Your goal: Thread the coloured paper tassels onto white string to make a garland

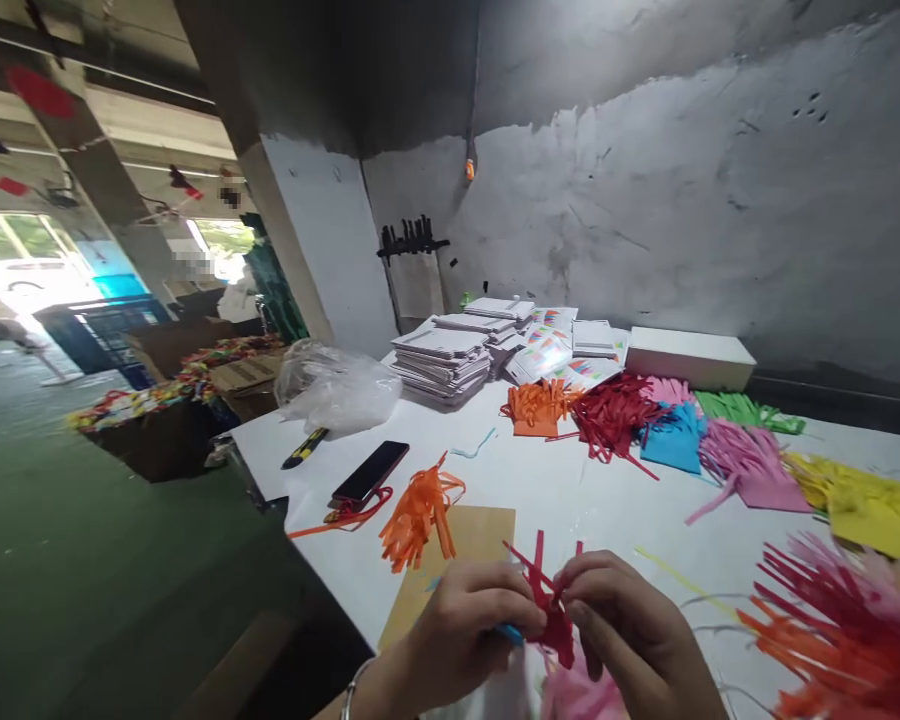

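Note:
Red fringed paper (560, 643) is pinched between my two hands at the front of the table, its strips sticking up. My left hand (480, 620), closed, grips it from one side, and a bit of blue paper (510, 633) shows at its fingers. Opposite, my right hand (622, 620) closes thumb and fingers on the red strips. Pink fringed paper (581, 692) shows beneath the hands, partly hidden. Behind my left hand, an orange paper tassel (420, 515) touches a tan sheet (487, 525).
Fringed paper bundles in several colours, including yellow (881, 505) and dark red (619, 410), line the right side. Behind stand stacked white cards (442, 355) and a white box (690, 358). A phone (371, 472), a utility knife (305, 447) and a plastic bag (337, 385) lie left.

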Demonstrator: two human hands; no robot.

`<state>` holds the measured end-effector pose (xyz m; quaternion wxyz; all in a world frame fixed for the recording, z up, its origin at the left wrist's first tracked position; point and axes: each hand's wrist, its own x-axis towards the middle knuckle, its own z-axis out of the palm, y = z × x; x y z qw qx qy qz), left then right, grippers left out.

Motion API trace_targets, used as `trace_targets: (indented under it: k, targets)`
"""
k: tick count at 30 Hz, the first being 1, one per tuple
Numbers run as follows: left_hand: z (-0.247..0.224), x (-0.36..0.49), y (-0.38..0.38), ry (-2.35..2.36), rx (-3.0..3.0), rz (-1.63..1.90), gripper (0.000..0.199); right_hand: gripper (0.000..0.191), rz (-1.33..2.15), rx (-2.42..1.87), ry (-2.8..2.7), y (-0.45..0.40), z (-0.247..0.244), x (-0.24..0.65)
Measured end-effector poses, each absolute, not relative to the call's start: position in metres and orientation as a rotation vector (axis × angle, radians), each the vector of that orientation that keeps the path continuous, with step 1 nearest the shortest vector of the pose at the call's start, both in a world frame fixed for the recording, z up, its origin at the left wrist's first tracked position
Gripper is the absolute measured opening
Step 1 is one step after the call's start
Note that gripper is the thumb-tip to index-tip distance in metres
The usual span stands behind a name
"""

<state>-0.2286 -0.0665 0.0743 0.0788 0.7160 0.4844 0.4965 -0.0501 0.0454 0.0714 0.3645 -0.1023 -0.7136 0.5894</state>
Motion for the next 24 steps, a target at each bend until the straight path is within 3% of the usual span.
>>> trace_targets:
  k: [7, 11, 18, 24]
  targets:
    - [0.054, -0.198, -0.063, 1.439, 1.838, 1.519, 0.020, 0.019, 1.402, -0.275, -1.913, 0.049, 0.059, -0.030]
    - [0.053, -0.187, -0.063, 1.443, 1.584, 1.572, 0.006, 0.020, 1.478, -0.286, -1.799, 0.046, 0.058, -0.028]
    - [0.039, -0.165, -0.055, 1.187, 0.837, 1.576, 0.039, 0.024, 1.625, -0.375, -1.704, 0.044, 0.047, -0.031]
    - [0.037, -0.159, -0.052, 1.211, 0.657, 1.576, 0.050, 0.017, 1.173, -0.651, -1.835, 0.033, 0.037, -0.014]
